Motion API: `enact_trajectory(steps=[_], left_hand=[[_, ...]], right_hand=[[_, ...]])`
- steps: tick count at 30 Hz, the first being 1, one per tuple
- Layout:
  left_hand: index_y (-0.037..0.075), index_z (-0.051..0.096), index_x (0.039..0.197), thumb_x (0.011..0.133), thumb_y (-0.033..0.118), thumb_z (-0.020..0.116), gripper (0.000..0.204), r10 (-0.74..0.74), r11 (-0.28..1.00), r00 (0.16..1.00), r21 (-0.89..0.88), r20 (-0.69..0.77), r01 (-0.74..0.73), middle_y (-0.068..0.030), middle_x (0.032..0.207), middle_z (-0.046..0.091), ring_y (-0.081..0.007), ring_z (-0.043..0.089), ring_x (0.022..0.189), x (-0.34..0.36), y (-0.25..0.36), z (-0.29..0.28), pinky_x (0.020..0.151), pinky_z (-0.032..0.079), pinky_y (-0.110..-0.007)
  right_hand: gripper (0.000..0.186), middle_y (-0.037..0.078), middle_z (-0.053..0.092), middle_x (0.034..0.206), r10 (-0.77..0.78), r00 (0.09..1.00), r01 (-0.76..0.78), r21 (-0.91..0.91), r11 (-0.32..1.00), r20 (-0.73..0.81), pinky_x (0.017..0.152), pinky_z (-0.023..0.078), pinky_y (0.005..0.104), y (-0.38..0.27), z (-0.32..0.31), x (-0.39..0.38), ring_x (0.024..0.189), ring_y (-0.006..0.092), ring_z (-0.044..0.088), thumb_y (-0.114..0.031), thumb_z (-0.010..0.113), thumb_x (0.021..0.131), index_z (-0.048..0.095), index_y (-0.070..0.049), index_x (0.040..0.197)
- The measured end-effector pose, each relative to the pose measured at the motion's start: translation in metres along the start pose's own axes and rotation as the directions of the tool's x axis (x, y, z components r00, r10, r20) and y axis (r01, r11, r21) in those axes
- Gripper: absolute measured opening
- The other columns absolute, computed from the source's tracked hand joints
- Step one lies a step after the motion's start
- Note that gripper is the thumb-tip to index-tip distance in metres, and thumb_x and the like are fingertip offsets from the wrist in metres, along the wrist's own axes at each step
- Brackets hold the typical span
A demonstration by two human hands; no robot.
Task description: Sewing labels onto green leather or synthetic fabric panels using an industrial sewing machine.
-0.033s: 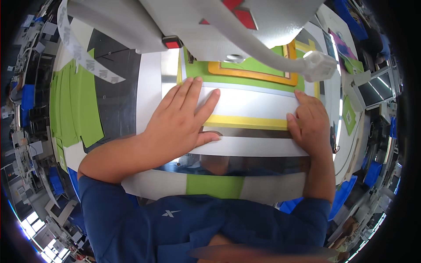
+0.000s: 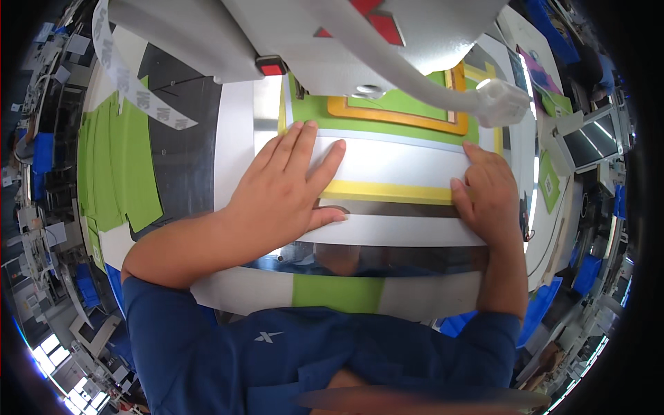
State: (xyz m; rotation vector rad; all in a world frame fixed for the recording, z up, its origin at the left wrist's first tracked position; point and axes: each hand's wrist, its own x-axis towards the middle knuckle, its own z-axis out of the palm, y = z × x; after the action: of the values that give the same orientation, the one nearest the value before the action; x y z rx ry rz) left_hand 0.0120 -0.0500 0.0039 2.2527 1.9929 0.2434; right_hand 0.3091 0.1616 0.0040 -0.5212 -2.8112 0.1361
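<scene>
My left hand (image 2: 283, 181) lies flat with its fingers spread on a white sheet-like panel (image 2: 394, 164) edged with yellow strips. Its fingertips reach the panel's far edge, beside a green fabric piece (image 2: 387, 126). On the panel's right end rests my right hand (image 2: 490, 188), index finger stretched forward and thumb apart; the other fingers are bent and partly hidden. Neither hand grips anything visible. An orange frame (image 2: 398, 116) sits on the green fabric, its far part hidden under a grey machine head (image 2: 360, 55).
Flat green fabric pieces (image 2: 114, 166) are stacked at the left. A white hose (image 2: 415, 79) hangs over the work from the machine, and a pale printed tape (image 2: 138, 90) dangles at upper left. A screen (image 2: 596, 138) stands at the right, near another green piece (image 2: 550, 181).
</scene>
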Motion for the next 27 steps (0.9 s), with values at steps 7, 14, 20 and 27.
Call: enact_trajectory(steps=[7, 14, 20, 27], left_hand=[[0.006, 0.049, 0.158, 0.084, 0.06, 0.081, 0.097, 0.002, 0.999, 1.0, 0.05, 0.016, -0.003, -0.0362, 0.151, 0.048, -0.05, 0.051, 0.139, 0.001, -0.003, -0.001, 0.114, 0.042, -0.055], [-0.001, 0.048, 0.157, 0.084, 0.064, 0.078, 0.102, -0.04, 0.996, 0.999, 0.082, -0.01, 0.041, -0.0264, 0.143, 0.056, -0.0423, 0.057, 0.128, 0.007, -0.007, -0.002, 0.107, 0.043, -0.052], [-0.002, 0.052, 0.152, 0.085, 0.063, 0.077, 0.097, -0.046, 0.994, 0.998, 0.097, -0.044, 0.05, -0.0225, 0.136, 0.058, -0.0386, 0.058, 0.116, 0.012, -0.007, -0.001, 0.1, 0.044, -0.049], [0.0, 0.051, 0.154, 0.092, 0.056, 0.074, 0.088, -0.043, 0.997, 0.993, 0.056, -0.113, 0.05, -0.0274, 0.145, 0.053, -0.0457, 0.053, 0.131, 0.026, -0.009, 0.0, 0.111, 0.041, -0.054]], right_hand=[[0.021, 0.026, 0.072, 0.128, 0.015, 1.0, -0.015, -0.017, 1.0, 0.001, 0.099, 0.054, 0.0519, -0.004, -0.001, 0.002, 0.108, 0.0431, 0.069, -0.015, 0.077, 0.086, 0.06, -0.002, 0.089], [0.023, 0.026, 0.069, 0.133, 0.009, 1.0, -0.009, -0.008, 1.0, 0.012, 0.094, 0.054, 0.0515, -0.003, 0.0, 0.002, 0.103, 0.0443, 0.066, -0.014, 0.077, 0.086, 0.058, -0.001, 0.09], [0.023, 0.026, 0.069, 0.134, 0.02, 1.0, -0.019, -0.01, 1.0, 0.015, 0.095, 0.054, 0.0515, 0.0, 0.0, -0.002, 0.104, 0.0437, 0.066, -0.015, 0.077, 0.086, 0.059, -0.001, 0.091], [0.02, 0.024, 0.072, 0.125, 0.033, 0.999, -0.035, -0.051, 0.998, -0.029, 0.098, 0.053, 0.0482, -0.004, -0.002, -0.006, 0.108, 0.038, 0.07, -0.019, 0.075, 0.089, 0.064, -0.003, 0.093]])
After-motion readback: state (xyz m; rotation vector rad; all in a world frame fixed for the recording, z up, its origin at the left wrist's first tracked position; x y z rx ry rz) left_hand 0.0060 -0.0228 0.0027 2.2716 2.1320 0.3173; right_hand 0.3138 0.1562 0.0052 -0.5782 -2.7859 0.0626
